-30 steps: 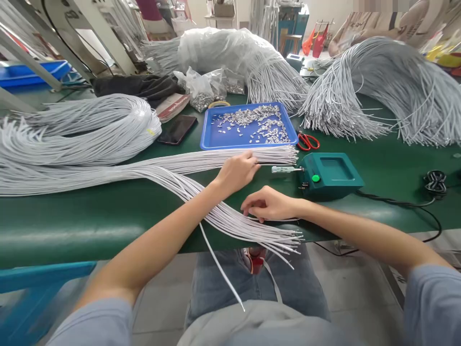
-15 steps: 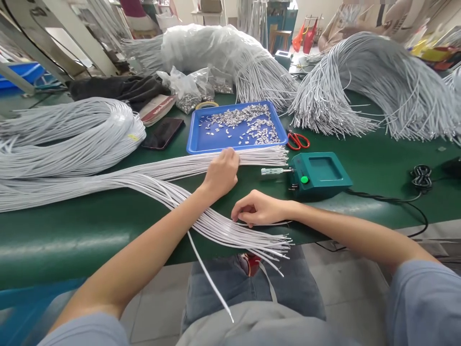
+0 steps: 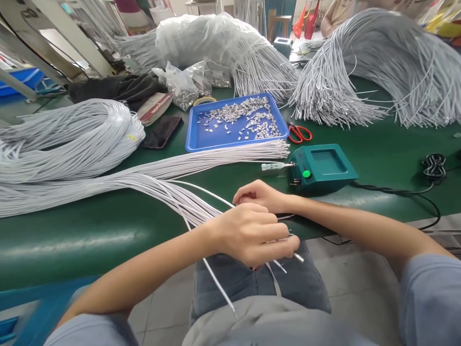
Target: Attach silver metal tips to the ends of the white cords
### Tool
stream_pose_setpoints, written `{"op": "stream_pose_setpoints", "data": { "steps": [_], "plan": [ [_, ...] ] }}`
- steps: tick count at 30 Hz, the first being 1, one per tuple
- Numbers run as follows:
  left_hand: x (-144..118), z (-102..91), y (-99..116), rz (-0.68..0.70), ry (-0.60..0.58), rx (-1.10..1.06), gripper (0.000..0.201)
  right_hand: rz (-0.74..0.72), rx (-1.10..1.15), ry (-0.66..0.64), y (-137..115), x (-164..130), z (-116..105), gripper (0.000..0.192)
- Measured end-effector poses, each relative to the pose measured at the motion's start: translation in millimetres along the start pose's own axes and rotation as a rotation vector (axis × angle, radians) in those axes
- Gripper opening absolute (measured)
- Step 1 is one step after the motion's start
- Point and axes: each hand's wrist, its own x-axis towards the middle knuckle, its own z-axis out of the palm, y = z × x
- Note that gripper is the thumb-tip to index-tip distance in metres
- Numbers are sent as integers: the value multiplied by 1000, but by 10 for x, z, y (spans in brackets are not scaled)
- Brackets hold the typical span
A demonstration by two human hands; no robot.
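My left hand (image 3: 252, 234) is closed around the ends of a bundle of white cords (image 3: 180, 202) at the near edge of the green table (image 3: 108, 230). Cord tips stick out past its fingers over my lap. Just behind it, my right hand (image 3: 260, 196) pinches cords of the same bundle against the table edge. A second flat row of white cords (image 3: 223, 158) lies farther back, its ends pointing at a teal device (image 3: 324, 166) with a green button. Behind that row stands a blue tray (image 3: 196, 139) holding several small metal clips.
Large heaps of white cords lie at left (image 3: 68, 139), back centre (image 3: 230, 53) and back right (image 3: 378, 72). Red scissors (image 3: 299, 133), a dark phone (image 3: 162, 132), bags of clips (image 3: 187, 89) and a black cable (image 3: 434, 166) also rest on the table.
My left hand left the far row of cords and came back to the near bundle, closing on its ends. My right hand shifted slightly and stays on the cords.
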Motion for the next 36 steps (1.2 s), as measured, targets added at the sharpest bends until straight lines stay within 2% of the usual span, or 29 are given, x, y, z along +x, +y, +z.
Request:
{"op": "stream_pose_setpoints", "data": {
  "steps": [1, 3, 5, 6, 7, 9, 11, 15, 19, 26, 29, 32, 36],
  "plan": [
    [-4, -5, 2, -51, 37, -99, 16, -6, 39, 69, -2, 1, 6, 20],
    [-51, -4, -82, -267, 128, -330, 20, -37, 118, 253, -16, -7, 5, 14],
    [-134, 12, -253, -591, 255, -527, 28, -108, 163, 496, -45, -23, -14, 7],
    [-181, 25, -352, -770, 351, -652, 31, -160, 180, 652, -61, -32, -26, 7],
    [-227, 41, -449, -917, 453, -790, 31, -194, 199, 752, -75, -38, -36, 10],
    [-308, 74, -605, -1130, 565, -1028, 33, -236, 194, 853, -87, -39, -46, 16],
    [-363, 109, -694, -1217, 618, -1183, 37, -251, 125, 860, -66, -26, -49, 19],
    [-410, 161, -736, -1235, 579, -1323, 33, -281, -36, 897, 16, 0, -85, 19],
    [-427, 169, -753, -1178, 542, -1333, 26, -273, -148, 842, 28, -23, -146, 22],
    [-426, 144, -770, -1190, 517, -1290, 30, -312, -238, 737, 11, -37, -207, 30],
    [-427, 142, -763, -1181, 519, -1296, 29, -351, -287, 702, 30, -30, -238, 27],
    [-431, 151, -753, -1166, 543, -1316, 27, -400, -299, 708, 50, -27, -251, 24],
    [-429, 165, -738, -1175, 569, -1294, 27, -389, -279, 753, 64, -30, -231, 23]
  ]
}}
